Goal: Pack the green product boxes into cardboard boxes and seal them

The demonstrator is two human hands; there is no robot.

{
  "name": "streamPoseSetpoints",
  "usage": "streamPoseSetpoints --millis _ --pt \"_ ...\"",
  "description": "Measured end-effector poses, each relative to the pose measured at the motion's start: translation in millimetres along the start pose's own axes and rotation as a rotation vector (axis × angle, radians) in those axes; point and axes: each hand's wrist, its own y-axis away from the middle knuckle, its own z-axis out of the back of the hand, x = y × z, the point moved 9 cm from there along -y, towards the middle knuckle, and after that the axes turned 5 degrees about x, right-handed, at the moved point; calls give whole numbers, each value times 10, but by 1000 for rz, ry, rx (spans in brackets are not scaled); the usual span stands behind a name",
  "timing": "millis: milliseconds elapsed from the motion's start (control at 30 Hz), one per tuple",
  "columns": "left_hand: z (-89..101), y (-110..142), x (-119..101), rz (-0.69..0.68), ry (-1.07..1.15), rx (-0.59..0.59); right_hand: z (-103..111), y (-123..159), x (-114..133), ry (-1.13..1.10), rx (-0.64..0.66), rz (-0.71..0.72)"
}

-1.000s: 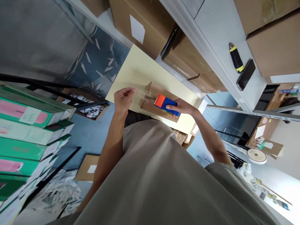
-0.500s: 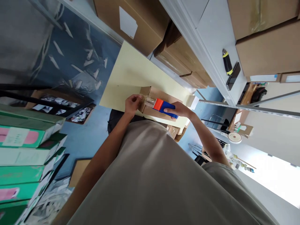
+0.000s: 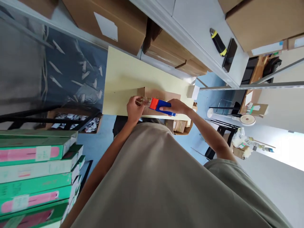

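Observation:
My right hand (image 3: 177,106) is wrapped round a blue and orange-red tape dispenser (image 3: 155,104), whose orange end faces left. Beneath it lies a long, narrow cardboard box (image 3: 166,94) on the cream tabletop (image 3: 123,74). At the box's left end, my left hand (image 3: 135,109) is closed, with thumb and fingers pinched on clear tape (image 3: 146,100) by the dispenser's mouth. The exact hold of the fingertips is small and partly hidden.
Large cartons (image 3: 125,28) line the back of the table. A yellow-black cutter (image 3: 218,42) and a phone (image 3: 230,55) lie on the shelf above. Green boxes (image 3: 35,180) are stacked at left, near a carton of scraps (image 3: 91,125). A small white box (image 3: 193,92) stands at the table's right end.
My left hand has come in from the left to the box's end, and the stretch of tape between it and the dispenser has shortened. The dispenser stays over the box; the camera view has shifted.

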Motion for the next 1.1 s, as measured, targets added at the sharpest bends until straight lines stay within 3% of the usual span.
streamPoseSetpoints --millis 200,300,467,600,700,900,1100 --pt "-38 -38 17 84 -31 -42 76 -100 -43 60 -21 70" --pt "-16 -36 -6 105 -70 -71 234 -19 -222 26 -45 146" --pt "45 17 -64 148 -138 -158 495 444 -1050 65 107 98" --pt "78 65 -33 228 -190 -251 761 865 -1788 115 156 8" --pt "90 97 -10 280 -187 -326 872 978 -2169 127 166 -19" --pt "130 119 -28 324 -263 -412 685 641 -2461 101 137 17" --pt "174 92 -1 339 -314 -458 317 37 -2472 160 -74 -16"
